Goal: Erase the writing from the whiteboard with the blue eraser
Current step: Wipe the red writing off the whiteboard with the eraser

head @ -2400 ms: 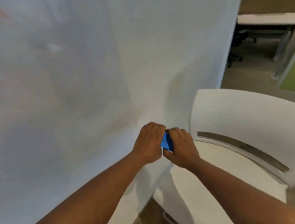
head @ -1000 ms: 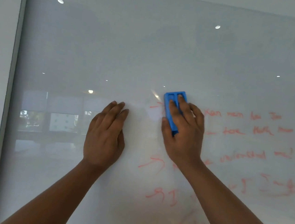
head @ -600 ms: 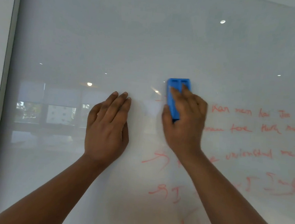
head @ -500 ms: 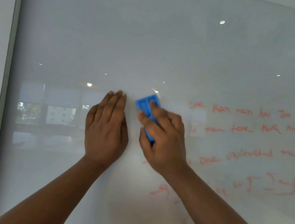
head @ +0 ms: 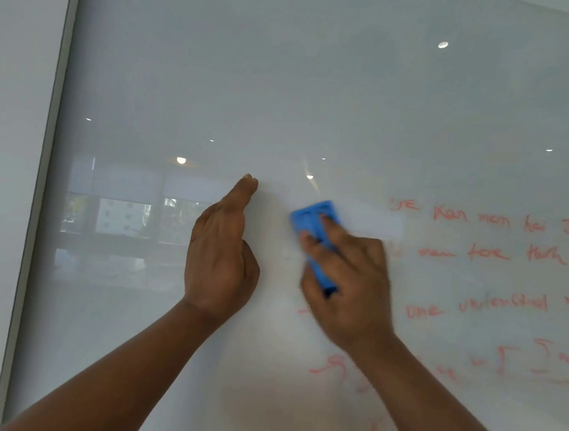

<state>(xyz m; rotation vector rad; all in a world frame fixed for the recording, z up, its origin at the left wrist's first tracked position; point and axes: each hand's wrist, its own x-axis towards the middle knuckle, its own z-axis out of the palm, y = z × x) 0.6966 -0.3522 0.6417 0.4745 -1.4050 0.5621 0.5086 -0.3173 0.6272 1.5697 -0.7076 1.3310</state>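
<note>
A glossy whiteboard [head: 288,78] fills the view. Red writing [head: 500,254] runs in several lines across its right half, with fainter red marks [head: 338,369] lower down near my right forearm. My right hand [head: 349,283] presses the blue eraser [head: 314,228] flat against the board, just left of the first lines; the hand is motion-blurred. My left hand [head: 221,254] holds nothing. It stands edge-on to the board, fingers straight and together, left of the eraser. The patch of board between the two hands shows only faint smears.
The board's grey left frame edge [head: 42,194] runs top to bottom, with plain wall [head: 2,156] beyond it. Ceiling lights and windows reflect in the board's left part [head: 121,215].
The eraser has swept left then back right and down over the start of the red lines, wiping them. My left hand has turned from flat on the board to edge-on.
</note>
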